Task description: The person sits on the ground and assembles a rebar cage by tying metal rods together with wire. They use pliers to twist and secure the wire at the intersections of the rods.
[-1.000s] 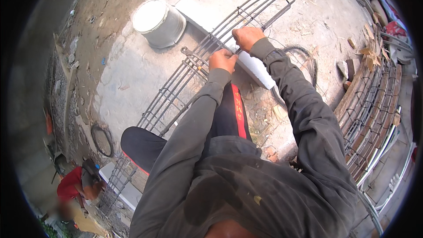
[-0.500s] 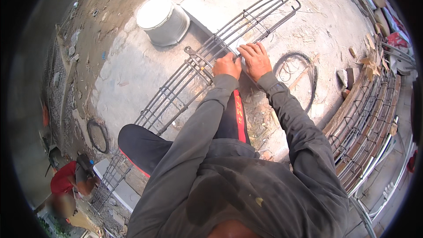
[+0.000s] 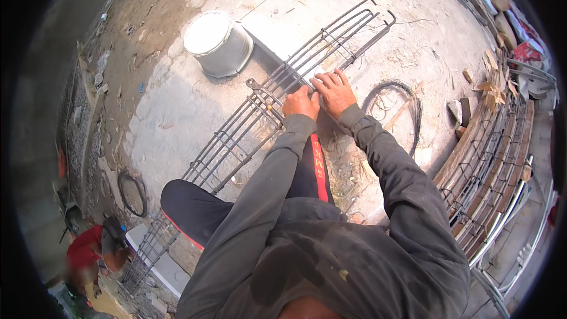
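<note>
A long rebar cage (image 3: pixel 231 136) of dark bars and stirrups slants from lower left to upper right, with hooked bar ends at the far right. My left hand (image 3: pixel 301 104) is closed at its near-side bars, thumb against curled fingers. Close beside it, my right hand (image 3: pixel 334 92) bends over the same edge, fingers together and pointing at the left hand. Whatever the fingertips pinch is hidden by the hands. A metal tool with a ringed end (image 3: pixel 253 85) lies across the bars left of my left hand.
Beyond the cage stands an upturned white bucket (image 3: pixel 215 50) beside a pale board. Coiled wire (image 3: pixel 417 112) lies to the right, another coil (image 3: pixel 131 194) at left. More rebar cages (image 3: pixel 487 171) and timber are stacked at right. A person in red (image 3: pixel 88 248) bends at lower left.
The right hand has shifted slightly left and down, and its fingers have drawn closer to the left hand. The whole view has also shifted a little. The left hand stays closed at the cage.
</note>
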The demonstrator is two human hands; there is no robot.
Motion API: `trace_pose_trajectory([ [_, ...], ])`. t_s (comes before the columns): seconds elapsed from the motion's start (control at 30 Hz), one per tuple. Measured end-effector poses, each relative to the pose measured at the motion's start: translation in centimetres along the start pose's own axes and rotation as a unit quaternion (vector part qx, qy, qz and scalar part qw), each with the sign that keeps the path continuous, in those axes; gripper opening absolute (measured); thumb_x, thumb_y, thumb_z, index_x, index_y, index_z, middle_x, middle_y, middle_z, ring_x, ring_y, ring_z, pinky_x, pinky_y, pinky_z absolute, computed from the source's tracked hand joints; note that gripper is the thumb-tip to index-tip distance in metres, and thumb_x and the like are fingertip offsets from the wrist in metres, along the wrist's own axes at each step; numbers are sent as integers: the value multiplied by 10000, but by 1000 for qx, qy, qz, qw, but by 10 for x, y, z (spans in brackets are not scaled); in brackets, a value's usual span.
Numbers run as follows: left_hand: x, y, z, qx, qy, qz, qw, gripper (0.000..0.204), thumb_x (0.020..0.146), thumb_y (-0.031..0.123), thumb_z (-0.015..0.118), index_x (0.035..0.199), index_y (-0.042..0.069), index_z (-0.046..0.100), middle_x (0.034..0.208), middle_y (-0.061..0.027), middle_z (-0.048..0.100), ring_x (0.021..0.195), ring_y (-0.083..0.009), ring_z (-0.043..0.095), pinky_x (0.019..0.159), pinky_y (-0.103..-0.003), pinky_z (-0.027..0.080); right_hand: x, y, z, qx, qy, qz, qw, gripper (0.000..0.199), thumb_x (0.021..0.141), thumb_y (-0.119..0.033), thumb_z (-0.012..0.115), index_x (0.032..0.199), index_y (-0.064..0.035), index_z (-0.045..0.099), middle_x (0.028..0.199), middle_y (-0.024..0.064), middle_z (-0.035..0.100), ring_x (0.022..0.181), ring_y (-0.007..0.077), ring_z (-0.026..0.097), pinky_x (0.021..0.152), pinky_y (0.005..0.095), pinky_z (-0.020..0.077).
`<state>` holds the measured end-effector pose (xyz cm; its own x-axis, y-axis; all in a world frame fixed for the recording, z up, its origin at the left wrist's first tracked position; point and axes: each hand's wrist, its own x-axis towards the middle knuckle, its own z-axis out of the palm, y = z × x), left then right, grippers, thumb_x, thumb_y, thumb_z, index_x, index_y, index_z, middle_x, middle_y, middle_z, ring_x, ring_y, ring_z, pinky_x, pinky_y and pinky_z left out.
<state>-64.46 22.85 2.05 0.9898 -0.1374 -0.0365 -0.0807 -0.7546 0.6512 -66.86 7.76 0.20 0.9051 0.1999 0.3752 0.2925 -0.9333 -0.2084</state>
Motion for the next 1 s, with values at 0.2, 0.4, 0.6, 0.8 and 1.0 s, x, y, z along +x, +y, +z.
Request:
trace_pose_trajectory([
  [0.2, 0, -2, -2, 1, -5, 31, 1000, 230, 853, 262, 765, 970, 69, 721, 851, -219, 730, 825, -425, 711, 725, -519, 557, 31, -9, -8, -66, -196, 50, 977, 227, 845, -130, 627, 1064, -95, 672, 1208, 92, 623, 1181, 273, 571, 1142, 479, 339],
  [0.4, -3, -3, -2, -7, -10, 25, 1000, 225, 858, 290, 767, 954, 91, 725, 819, -219, 722, 814, -426, 710, 726, -525, 554, -1, -3, -14, 64, -28, 80, 994, 371, 803, -42, 627, 1174, -68, 632, 1205, 135, 612, 1175, 334, 556, 1118, 472, 371],
  [0.6, -1, 3, -2, -16, -10, 7, 1000, 253, 851, 346, 778, 947, 113, 757, 831, -206, 732, 823, -406, 716, 745, -502, 561, -55, -8, -5, -6, -11, 117, 993, 785, 784, -15, 638, 1531, -119, 419, 1402, 186, 474, 1346, 389, 434, 1137, 493, 360],
  [0.8, -1, 0, -4, 4, -18, 6, 1000, 292, 850, 397, 774, 953, 124, 774, 830, -177, 742, 832, -372, 725, 756, -465, 569, -53, -1, -8, -24, -35, 81, 996, 688, 816, -50, 638, 1478, -158, 481, 1405, 179, 486, 1355, 372, 433, 1140, 491, 351],
  [1.0, -3, 0, -5, 17, -17, -1, 1000, 306, 849, 391, 779, 988, 118, 769, 838, -175, 743, 858, -372, 725, 764, -464, 571, -31, -10, -16, -111, -68, 88, 988, 387, 909, -244, 664, 1285, -163, 621, 1408, 137, 487, 1380, 346, 409, 1164, 474, 336],
])
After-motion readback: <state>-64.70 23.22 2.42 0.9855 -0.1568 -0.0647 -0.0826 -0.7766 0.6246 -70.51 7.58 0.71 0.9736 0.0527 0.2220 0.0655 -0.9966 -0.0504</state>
